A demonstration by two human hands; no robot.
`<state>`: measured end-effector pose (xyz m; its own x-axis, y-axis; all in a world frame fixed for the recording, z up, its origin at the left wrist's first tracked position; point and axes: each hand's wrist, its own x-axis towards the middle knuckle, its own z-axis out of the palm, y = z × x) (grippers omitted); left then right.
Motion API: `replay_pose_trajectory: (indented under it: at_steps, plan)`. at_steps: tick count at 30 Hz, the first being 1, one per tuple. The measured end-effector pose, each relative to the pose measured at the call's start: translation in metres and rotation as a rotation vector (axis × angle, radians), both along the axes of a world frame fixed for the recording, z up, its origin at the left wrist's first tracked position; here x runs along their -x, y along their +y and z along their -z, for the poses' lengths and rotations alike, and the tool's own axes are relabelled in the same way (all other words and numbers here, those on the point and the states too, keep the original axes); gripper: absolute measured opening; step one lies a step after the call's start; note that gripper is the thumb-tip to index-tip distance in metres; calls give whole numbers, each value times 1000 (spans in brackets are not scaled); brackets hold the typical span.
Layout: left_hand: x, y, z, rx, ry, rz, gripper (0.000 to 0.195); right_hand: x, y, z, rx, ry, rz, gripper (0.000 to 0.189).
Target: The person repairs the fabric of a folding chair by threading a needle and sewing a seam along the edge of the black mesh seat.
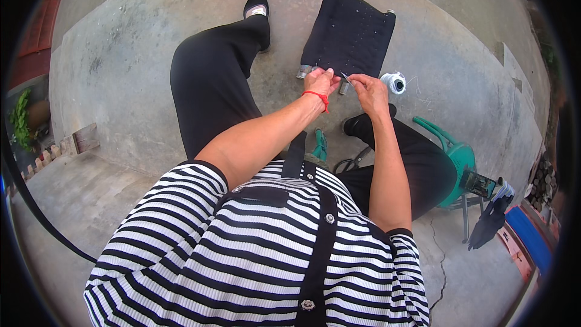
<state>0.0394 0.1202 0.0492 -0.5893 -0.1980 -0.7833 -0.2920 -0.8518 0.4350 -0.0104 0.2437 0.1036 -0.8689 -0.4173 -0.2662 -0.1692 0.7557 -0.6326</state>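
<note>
A black fabric panel [348, 32] with rows of small white marks lies in front of me, raised on a support that shows at its corners. My left hand [321, 81], with a red string bracelet at the wrist, is at its near edge. The fingers there are bent together; whether they pinch the fabric or a thread is too small to tell. Between the thumb and fingers of my right hand [370, 93] is a small pointed metal tool [346, 77], its tip at the same edge. A spool of white thread [394, 82] stands just beyond the right hand.
Metal cylinders [344, 88] show under the panel's near edge. Large scissors [354, 162] lie by my right thigh. At the right, a green stool [460, 159] has a phone [480, 185] and dark cloth [492, 218] beside it. Loose thread lies on the concrete floor [136, 54].
</note>
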Motion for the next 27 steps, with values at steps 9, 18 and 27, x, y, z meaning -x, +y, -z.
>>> replay_pose_trajectory:
  at_steps: [9,18,27]
  plan:
    - [0,-1,-1,28,-10,19,7,1,1,1,-21,-21,6,18]
    - [-1,-2,-1,33,-5,20,9,5,-2,1,-50,-56,-14,19]
    - [-1,-3,1,32,-13,15,7,2,-17,8,-91,34,-23,18]
